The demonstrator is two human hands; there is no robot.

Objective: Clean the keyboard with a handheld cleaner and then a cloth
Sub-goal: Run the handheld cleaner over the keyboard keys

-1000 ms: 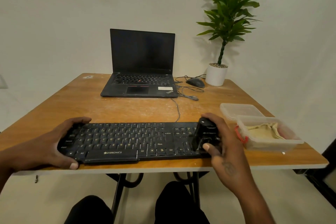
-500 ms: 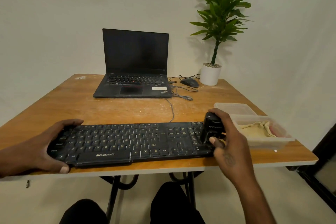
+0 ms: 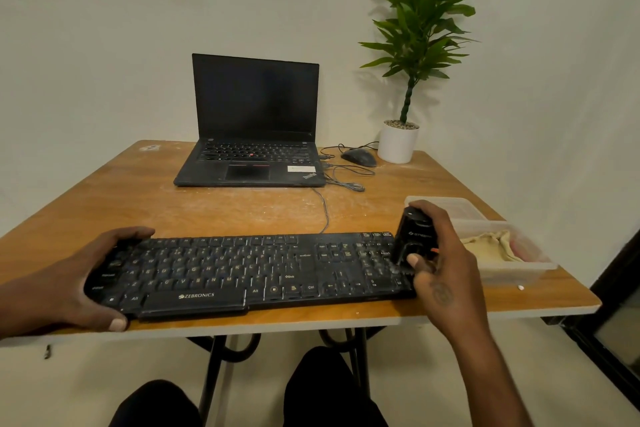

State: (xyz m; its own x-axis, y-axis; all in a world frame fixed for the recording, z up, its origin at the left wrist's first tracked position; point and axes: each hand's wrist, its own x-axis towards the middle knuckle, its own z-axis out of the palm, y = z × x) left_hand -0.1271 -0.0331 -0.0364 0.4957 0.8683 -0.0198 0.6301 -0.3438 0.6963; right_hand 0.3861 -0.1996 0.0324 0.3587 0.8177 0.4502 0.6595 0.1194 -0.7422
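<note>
The handheld cleaner (image 3: 414, 240), gripped in the right hand (image 3: 446, 274), has been shifted rightward to the keyboard's (image 3: 242, 274) far-right keys. The keyboard's left end is held by the left hand (image 3: 69, 284) at the desk's (image 3: 242, 211) near edge; the vacuuming pass is judged nearly complete, with the cloth (image 3: 491, 248) still in its container.

Keyboard (image 3: 242, 270): black, full-size, "ZEBRONICS" printed on the space bar; pale dust specks on the numpad keys. Lies flat along the near edge of the tabletop (image 3: 242, 211), long side parallel to it.

Handheld cleaner (image 3: 414, 237): small, black, upright, base on the keyboard's right end over the numpad.

Cloth (image 3: 491, 248): beige, crumpled, inside a clear plastic container (image 3: 512, 269) near the right edge of the tabletop.
</note>
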